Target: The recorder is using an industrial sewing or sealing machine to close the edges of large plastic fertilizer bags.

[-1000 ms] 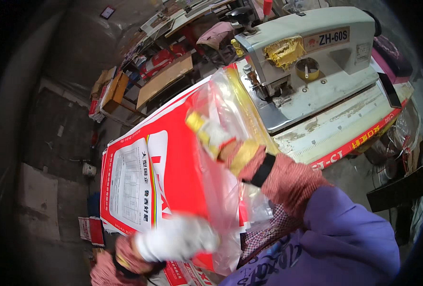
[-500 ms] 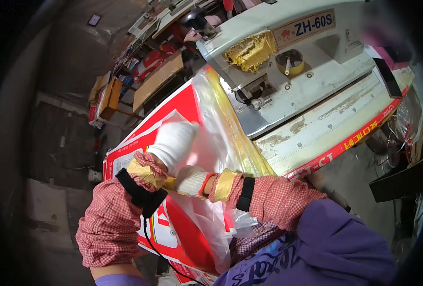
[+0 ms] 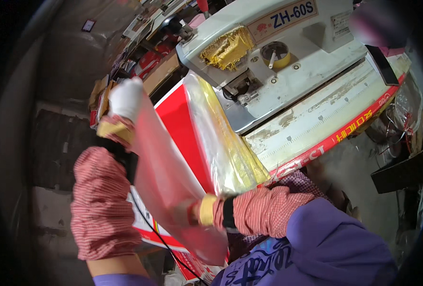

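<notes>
Bag (image 3: 183,157), clear plastic over a red sheet, slants from far left to near right between my hands. Left hand (image 3: 121,107) grips its far top corner; right hand (image 3: 192,212) sits inside the near end, grip unclear. Sewing machine (image 3: 287,52) lies far right.

Right hand (image 3: 187,214) is veiled behind the clear plastic bag (image 3: 173,181) at lower centre; the bag's bottom end, lower edge, is hidden

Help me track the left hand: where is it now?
In the head view, the left hand is upper left, raised, gripping the top of the clear plastic bag beside the red package.
</notes>
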Demonstrator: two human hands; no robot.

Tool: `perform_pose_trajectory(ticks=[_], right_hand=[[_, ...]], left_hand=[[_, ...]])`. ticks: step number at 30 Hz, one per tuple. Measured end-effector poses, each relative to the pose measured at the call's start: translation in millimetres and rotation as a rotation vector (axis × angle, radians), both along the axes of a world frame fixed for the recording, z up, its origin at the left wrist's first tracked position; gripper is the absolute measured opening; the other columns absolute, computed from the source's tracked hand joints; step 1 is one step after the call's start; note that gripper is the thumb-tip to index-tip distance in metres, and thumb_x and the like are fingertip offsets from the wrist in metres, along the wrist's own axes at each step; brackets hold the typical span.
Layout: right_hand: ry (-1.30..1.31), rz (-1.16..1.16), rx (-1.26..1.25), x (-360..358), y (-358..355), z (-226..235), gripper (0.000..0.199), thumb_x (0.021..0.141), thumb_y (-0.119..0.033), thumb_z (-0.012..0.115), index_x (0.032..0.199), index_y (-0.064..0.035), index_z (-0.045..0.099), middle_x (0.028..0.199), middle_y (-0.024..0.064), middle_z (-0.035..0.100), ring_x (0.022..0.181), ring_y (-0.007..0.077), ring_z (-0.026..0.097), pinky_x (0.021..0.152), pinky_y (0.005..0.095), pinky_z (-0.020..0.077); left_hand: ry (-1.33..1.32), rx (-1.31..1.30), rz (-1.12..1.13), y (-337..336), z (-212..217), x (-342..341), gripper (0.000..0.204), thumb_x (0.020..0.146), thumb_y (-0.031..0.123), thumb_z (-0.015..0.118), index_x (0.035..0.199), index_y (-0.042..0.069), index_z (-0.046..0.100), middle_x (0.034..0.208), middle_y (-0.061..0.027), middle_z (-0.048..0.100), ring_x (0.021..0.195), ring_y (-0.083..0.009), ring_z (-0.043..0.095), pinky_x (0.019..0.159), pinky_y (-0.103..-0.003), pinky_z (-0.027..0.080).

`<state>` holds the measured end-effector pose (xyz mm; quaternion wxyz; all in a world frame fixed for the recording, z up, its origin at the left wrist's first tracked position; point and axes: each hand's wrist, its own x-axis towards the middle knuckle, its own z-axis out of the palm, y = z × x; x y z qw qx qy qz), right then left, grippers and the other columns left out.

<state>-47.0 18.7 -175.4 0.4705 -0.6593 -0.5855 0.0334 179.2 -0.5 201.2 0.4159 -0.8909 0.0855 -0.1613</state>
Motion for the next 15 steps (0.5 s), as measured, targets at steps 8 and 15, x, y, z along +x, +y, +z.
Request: perform_pose_trajectory(ticks=[8, 15], right_hand=[[0.087, -0.161, -0.258, -3, -210, 69, 0.022, 0.076, -0.021, 0.051, 0.087, -0.0065, 0.063, 0.081, 0.0156, 0.062, 0.075, 0.0279, 0.061, 0.067, 0.0441, 0.0475], [0.504, -0.592, -0.517, 53, -315, 187, 0.029, 0.080, -0.021, 0.050, 0.100, -0.0012, 0.053, 0.090, 0.0155, 0.061, 0.078, 0.0270, 0.061, 0.066, 0.0383, 0.0468]], left_hand=[[0.038, 0.073, 0.030, -32, 98, 7, 0.030, 0.087, 0.023, 0.038, 0.089, 0.004, 0.061, 0.088, -0.0153, 0.063, 0.085, -0.0328, 0.060, 0.074, -0.041, 0.047], [-0.086, -0.177, 0.130, -25, 104, -22, 0.039, 0.089, 0.032, 0.034, 0.093, 0.004, 0.061, 0.094, -0.0162, 0.061, 0.091, -0.0318, 0.057, 0.079, -0.040, 0.043]])
